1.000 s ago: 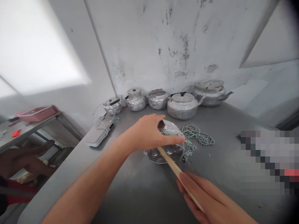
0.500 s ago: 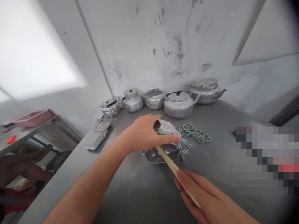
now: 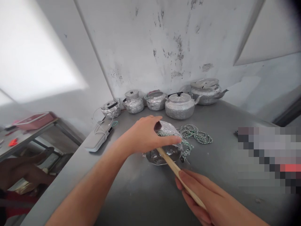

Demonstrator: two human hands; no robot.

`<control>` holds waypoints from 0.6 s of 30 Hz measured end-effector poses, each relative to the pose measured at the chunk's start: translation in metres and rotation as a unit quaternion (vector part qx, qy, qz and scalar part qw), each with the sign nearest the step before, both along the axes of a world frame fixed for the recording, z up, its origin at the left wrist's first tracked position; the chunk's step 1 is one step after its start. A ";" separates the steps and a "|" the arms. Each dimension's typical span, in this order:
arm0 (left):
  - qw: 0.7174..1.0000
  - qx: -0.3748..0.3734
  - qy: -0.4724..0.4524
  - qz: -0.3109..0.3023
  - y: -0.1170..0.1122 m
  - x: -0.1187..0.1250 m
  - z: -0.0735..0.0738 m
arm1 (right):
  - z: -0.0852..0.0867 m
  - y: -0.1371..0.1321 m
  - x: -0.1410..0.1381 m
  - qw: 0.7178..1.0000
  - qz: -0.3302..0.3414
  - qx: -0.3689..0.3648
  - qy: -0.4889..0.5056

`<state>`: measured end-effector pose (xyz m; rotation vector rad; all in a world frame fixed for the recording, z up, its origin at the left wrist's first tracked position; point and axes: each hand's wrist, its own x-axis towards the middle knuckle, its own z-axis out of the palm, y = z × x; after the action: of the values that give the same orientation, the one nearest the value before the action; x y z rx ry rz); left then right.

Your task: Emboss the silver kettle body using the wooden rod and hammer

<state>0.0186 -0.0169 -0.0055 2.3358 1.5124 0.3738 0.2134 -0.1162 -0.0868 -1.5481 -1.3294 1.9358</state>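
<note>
left fingers (image 3: 170, 139) span a metal pot (image 3: 170, 128) (can't tell if gripping), right fingers (image 3: 188, 179) hold a wooden stick (image 3: 171, 163), tip hidden.

No legible text, no readable labels, no brands, numbers or signs discernible

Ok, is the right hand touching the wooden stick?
Touching: the head view shows the right hand gripping the wooden stick, fingers on either side.
</note>
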 end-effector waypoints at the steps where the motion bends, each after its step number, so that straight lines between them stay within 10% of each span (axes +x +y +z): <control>1: 1.000 0.001 0.001 0.000 0.000 0.000 0.000 | 0.003 0.001 -0.001 1.000 -0.004 -0.006 -0.002; 14: 1.000 0.020 -0.003 -0.003 -0.001 0.003 -0.003 | -0.002 0.008 0.022 0.986 0.083 0.070 -0.125; 18: 1.000 0.019 -0.011 -0.008 0.000 0.002 -0.005 | -0.002 0.013 0.037 0.921 0.108 0.300 -0.224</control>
<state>0.0211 -0.0174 -0.0110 2.3627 1.4884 0.4257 0.2504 -0.1036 -0.0886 -1.6010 -2.1098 1.1034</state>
